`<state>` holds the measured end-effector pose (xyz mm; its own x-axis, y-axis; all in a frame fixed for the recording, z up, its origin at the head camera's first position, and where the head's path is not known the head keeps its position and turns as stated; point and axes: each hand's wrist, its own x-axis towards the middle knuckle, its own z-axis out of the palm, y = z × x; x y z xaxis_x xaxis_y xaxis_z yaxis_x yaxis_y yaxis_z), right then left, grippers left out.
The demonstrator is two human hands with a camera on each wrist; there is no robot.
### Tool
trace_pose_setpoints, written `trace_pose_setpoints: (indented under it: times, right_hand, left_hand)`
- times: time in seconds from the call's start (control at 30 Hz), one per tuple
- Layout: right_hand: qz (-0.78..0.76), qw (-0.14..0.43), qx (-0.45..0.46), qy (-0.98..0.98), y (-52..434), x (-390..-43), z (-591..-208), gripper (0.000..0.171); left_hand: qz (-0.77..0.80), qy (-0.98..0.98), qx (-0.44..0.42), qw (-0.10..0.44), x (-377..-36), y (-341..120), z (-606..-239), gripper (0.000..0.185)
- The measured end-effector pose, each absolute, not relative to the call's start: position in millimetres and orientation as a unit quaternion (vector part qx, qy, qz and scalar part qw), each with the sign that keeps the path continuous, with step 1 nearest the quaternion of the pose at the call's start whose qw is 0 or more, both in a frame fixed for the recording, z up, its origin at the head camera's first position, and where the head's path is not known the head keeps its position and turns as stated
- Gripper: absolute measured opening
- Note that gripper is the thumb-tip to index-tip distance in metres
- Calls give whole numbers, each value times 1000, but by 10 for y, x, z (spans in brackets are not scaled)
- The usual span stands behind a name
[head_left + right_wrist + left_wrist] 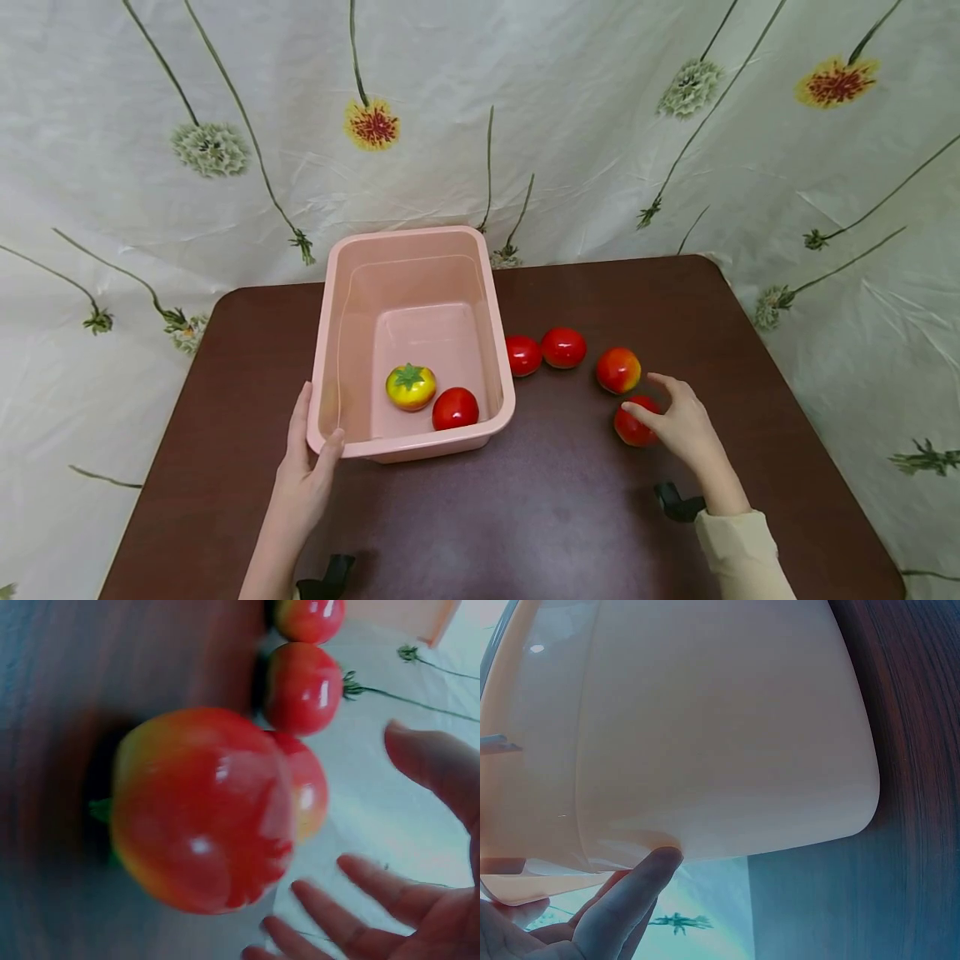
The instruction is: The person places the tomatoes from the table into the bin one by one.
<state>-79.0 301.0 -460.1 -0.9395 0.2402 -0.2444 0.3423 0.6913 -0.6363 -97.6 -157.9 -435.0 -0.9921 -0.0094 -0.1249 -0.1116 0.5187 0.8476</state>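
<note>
A pink plastic bin (408,236) stands on the dark brown table (562,500). Inside it lie a yellow tomato (410,387) and a red tomato (455,408). My left hand (311,450) braces the bin's near left corner, fingers straight along the left wall and thumb (645,881) pressed against the outer wall (727,735). To the right of the bin lie several more tomatoes. My right hand (660,404) hovers open over the nearest red tomato (633,429), thumb at its top. In the right wrist view that tomato (202,810) sits just beyond my spread fingers (352,874), not gripped.
Two red tomatoes (522,355) (563,347) touch beside the bin's right wall. A red and yellow one (618,370) lies further right. A white flowered cloth (600,125) hangs behind the table. The table's right edge (795,392) is near my right hand.
</note>
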Motion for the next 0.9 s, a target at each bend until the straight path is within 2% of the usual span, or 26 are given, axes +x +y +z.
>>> trace_pose_setpoints:
  times: [0.33, 0.9]
  right_hand:
    - [-348, 115, 196, 910, 3025, -743, -4826, 92]
    - [-356, 109, 223, 901, 2938, -728, -4941, 89]
  left_hand:
    - [494, 868, -31, 48, -970, -1575, -4350, 79]
    - [496, 866, -30, 53, -973, -1580, -4343, 79]
